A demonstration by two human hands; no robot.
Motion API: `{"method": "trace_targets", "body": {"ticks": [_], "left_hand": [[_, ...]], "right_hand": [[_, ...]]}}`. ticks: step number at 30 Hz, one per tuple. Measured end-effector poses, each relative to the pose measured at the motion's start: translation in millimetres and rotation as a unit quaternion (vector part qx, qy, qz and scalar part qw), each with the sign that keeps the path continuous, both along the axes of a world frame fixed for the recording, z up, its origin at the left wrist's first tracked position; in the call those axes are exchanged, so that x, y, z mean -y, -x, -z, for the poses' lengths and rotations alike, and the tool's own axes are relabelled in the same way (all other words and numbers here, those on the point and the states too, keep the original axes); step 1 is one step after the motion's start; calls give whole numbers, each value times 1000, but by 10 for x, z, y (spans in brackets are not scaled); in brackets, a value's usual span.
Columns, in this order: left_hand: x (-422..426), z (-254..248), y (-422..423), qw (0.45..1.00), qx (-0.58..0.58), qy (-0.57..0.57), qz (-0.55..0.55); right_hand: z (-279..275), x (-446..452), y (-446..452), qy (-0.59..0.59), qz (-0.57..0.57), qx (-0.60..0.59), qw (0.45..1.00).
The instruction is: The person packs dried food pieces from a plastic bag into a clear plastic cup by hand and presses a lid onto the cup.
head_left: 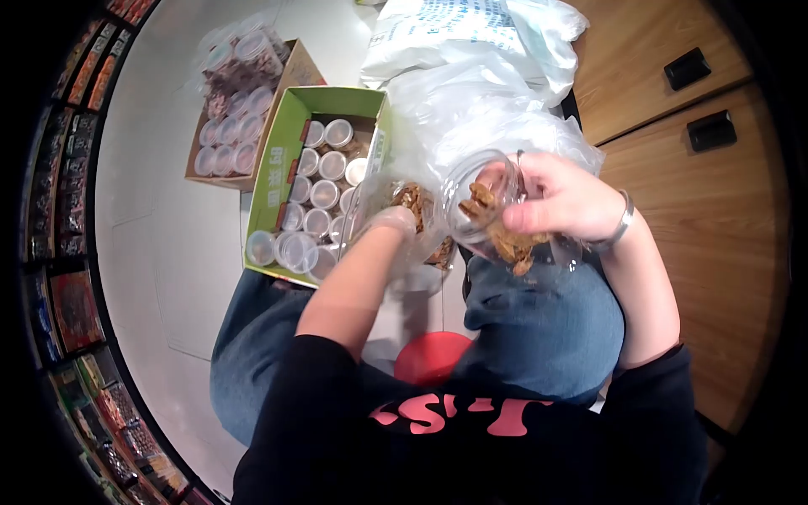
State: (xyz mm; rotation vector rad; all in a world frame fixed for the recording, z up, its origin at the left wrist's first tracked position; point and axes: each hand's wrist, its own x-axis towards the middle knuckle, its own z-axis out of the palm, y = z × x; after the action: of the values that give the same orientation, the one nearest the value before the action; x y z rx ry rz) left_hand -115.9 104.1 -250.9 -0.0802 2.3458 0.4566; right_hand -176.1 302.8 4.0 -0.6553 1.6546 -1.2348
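My right hand (566,198) is closed around a clear plastic jar (471,187), which tilts with its round mouth toward the left. Several brown, wrinkled dried pieces (515,247) lie inside the jar. To the left, my left hand (394,223) reaches into a clear plastic bag (364,202) that holds more brown pieces (411,199). Thin clear plastic seems to cover this hand, and its fingers are hidden among the bag and the pieces. The bag sits between the jar and a green box (259,202), above my knees.
The green box holds several lidded clear tubs (324,194). Behind it, a cardboard box (271,139) carries more lidded tubs. White plastic bags (471,93) lie ahead, wooden cabinets (665,185) stand right, and stocked shelves (71,185) line the left. Something red (431,355) shows between my legs.
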Motion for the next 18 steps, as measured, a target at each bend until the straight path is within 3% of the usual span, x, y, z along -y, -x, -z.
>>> {"method": "trace_targets", "body": {"ticks": [2, 3, 4, 6, 11, 14, 17, 18], "left_hand": [[-146, 251, 115, 997, 36, 4, 70], [-205, 361, 151, 996, 46, 4, 83], [-242, 456, 187, 994, 56, 2, 89], [-282, 623, 236, 993, 72, -10, 91], [-250, 741, 373, 985, 120, -51, 113], [-361, 488, 420, 983, 121, -53, 127], [-489, 378, 332, 995, 78, -55, 4], [-508, 365, 325, 992, 38, -58, -104]], "right_hand": [[-65, -37, 42, -14, 6, 36, 999], [-90, -69, 106, -82, -17, -38, 996], [-169, -45, 113, -84, 2, 5, 996], [-105, -133, 205, -106, -63, -71, 990], [-12, -158, 265, 6, -44, -51, 998], [77, -91, 288, 67, -50, -61, 995], [98, -77, 305, 68, -49, -55, 995], [109, -85, 312, 53, -51, -61, 995]]}}
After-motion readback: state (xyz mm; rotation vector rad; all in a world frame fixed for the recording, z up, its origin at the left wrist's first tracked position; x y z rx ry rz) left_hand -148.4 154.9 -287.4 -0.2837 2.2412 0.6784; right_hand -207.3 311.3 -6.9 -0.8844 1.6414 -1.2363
